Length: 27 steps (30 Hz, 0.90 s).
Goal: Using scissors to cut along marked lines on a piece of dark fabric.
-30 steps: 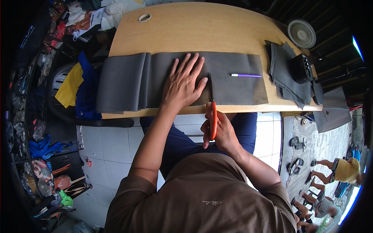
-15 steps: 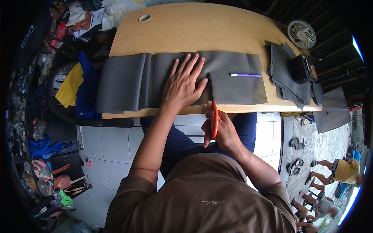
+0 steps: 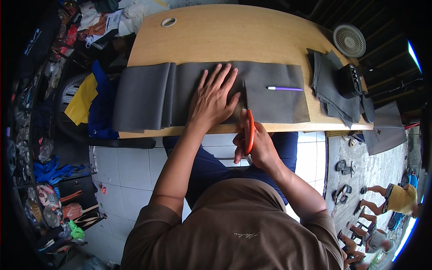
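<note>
A long strip of grey fabric [image 3: 279, 101] lies across the wooden table [image 3: 234, 36], its left end folded over. My left hand [image 3: 215, 99] presses flat on the fabric, fingers spread. My right hand [image 3: 254, 146] grips orange-handled scissors [image 3: 248, 122] at the table's near edge. Their dark blades reach up into the fabric just right of my left thumb. A purple pen [image 3: 284, 88] rests on the fabric to the right of the blades.
A stack of cut grey pieces [image 3: 328, 92] with a black box [image 3: 348, 81] on it sits at the table's right end, near a small white fan [image 3: 349, 40]. A tape roll [image 3: 168, 21] lies at the far left corner. Clutter fills the left floor; sandals lie at the right.
The scissors have advanced farther into the fabric, away from me. My left hand stays pressed in the same place.
</note>
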### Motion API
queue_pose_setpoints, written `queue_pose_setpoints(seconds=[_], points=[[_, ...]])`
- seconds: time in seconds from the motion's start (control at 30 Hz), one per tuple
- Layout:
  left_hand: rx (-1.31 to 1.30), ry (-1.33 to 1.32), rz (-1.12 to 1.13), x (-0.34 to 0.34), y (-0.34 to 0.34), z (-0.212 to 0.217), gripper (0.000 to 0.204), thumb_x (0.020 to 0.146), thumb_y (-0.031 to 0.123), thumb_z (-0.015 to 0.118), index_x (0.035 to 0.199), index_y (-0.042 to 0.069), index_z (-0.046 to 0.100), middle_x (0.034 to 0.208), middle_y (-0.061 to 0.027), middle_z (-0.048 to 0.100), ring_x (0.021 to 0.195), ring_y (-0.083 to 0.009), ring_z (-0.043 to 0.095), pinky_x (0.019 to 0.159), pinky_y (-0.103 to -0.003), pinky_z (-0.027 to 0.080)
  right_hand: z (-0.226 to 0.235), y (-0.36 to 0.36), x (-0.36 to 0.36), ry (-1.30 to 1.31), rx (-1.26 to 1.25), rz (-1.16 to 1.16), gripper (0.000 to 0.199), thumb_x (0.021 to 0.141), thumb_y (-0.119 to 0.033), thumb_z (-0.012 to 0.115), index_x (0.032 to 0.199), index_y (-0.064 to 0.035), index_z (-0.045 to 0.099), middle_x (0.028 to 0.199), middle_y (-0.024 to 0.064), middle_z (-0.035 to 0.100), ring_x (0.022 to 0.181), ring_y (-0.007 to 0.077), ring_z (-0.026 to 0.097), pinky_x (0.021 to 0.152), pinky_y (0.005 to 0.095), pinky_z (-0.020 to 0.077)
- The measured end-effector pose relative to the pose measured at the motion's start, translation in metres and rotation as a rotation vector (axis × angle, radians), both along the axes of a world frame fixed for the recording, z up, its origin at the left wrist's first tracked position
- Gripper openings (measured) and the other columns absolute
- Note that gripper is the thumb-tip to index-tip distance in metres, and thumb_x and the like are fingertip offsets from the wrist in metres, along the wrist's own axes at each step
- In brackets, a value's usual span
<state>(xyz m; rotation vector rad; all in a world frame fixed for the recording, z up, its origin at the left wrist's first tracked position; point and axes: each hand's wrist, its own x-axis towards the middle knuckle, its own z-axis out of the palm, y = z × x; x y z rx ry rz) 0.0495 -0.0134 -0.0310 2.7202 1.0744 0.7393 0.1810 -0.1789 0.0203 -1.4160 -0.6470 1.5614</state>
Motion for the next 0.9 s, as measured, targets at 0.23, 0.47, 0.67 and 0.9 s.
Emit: queue_pose_setpoints(seconds=[0.23,0.47,0.67,0.9], points=[[-0.004,0.008,0.001,0.0,0.0,0.001,0.075,0.108,0.044,0.063,0.175,0.014,0.046,0.181,-0.0134,0.043,0.168,-0.0349,0.039,0.14,-0.058,0.023,-0.003,0.004,0.006,0.085,0.034,0.033,0.059,0.118,-0.053,0.056,0.111,0.0049,0.051,0.079,0.0106,0.061,0.057,0.0264,0.075,0.052,0.037,0.0617],[-0.008,0.009,0.003,0.0,0.0,0.001,0.075,0.108,0.044,0.063,0.175,0.014,0.045,0.181,-0.0133,0.043,0.168,-0.0348,0.039,0.14,-0.058,0.023,-0.005,0.004,0.007,0.119,0.11,0.056,0.017,0.113,-0.011,0.061,0.114,0.0036,0.052,0.077,0.0079,0.057,0.053,0.0253,0.071,0.047,0.0363,0.0585],[0.007,0.017,0.001,-0.001,0.001,0.0,0.076,0.108,0.044,0.064,0.175,0.015,0.044,0.181,-0.0131,0.043,0.168,-0.0348,0.039,0.14,-0.058,0.023,-0.008,0.004,0.008,0.104,0.103,0.052,0.027,0.115,-0.02,0.061,0.115,0.005,0.053,0.08,0.0088,0.059,0.053,0.0242,0.071,0.048,0.0343,0.057],[-0.006,0.003,0.002,0.0,0.0,0.0,0.078,0.107,0.044,0.065,0.175,0.015,0.044,0.181,-0.0127,0.043,0.168,-0.0348,0.039,0.14,-0.058,0.023,-0.021,0.003,0.015,0.103,0.139,0.066,0.061,0.12,-0.054,0.049,0.115,0.0067,0.052,0.083,0.0115,0.063,0.056,0.0246,0.074,0.05,0.0324,0.0559]])
